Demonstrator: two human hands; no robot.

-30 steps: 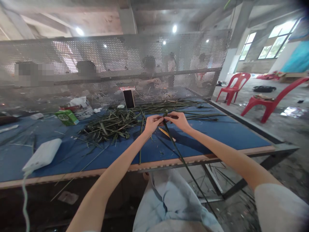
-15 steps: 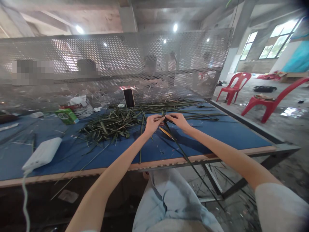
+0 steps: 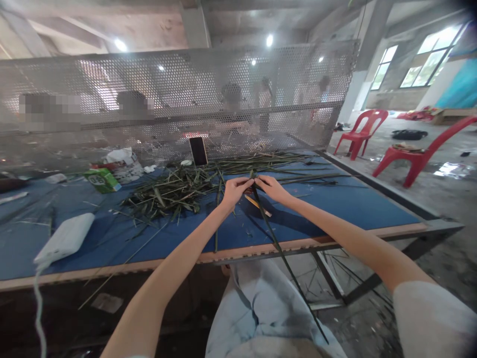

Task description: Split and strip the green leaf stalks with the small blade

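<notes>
My left hand (image 3: 237, 191) and my right hand (image 3: 273, 187) meet above the blue tabletop, fingertips pinched close together. Between them they grip the upper end of a long dark green leaf strip (image 3: 278, 243). A small green tip shows just over the fingers; its exact shape is too small to make out. The strip hangs down past the table edge toward my knees. Under the hands lies a thin yellow tool (image 3: 253, 201), perhaps a knife, partly behind the strip. Left of my left hand is a heap of cut green leaf pieces (image 3: 175, 194).
Long green strips (image 3: 268, 161) lie across the table's back. A phone (image 3: 198, 151) stands against a perforated metal screen (image 3: 208, 84), with people behind it. A green box (image 3: 102, 180) and a white power bank (image 3: 67, 237) with cable are leftward. Red chairs (image 3: 363, 130) stand at right.
The strip's hanging lower end has swung left, closer to my legs. Both hands stay nearly in place, with my right hand's fingers slightly shifted.
</notes>
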